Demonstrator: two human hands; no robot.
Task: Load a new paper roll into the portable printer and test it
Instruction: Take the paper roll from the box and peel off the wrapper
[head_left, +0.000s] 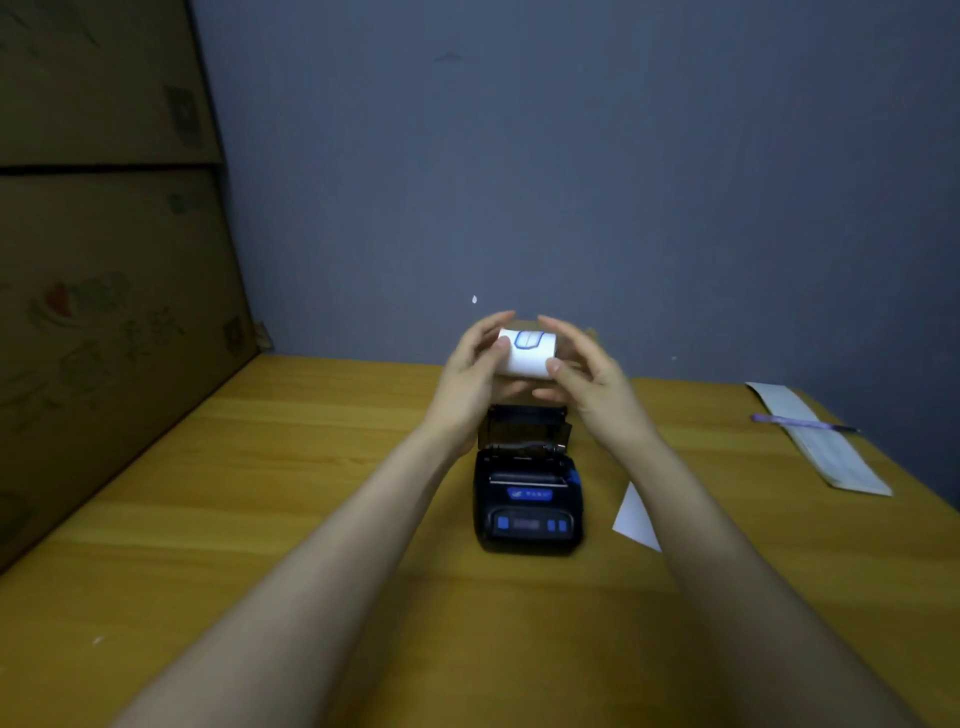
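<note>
Both hands, left hand (470, 364) and right hand (587, 382), cup a white paper roll (525, 354) by its ends above the open printer (527, 488) on the surface (260, 493); light and crushable, it likely wants gentle end pressure.

Both forearms reach forward, left hand (470, 371) and right hand (592, 382) raised, fingers curled inward facing each other

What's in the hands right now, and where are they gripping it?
The paper roll, left hand and right hand on its two ends, above the open printer.
</note>
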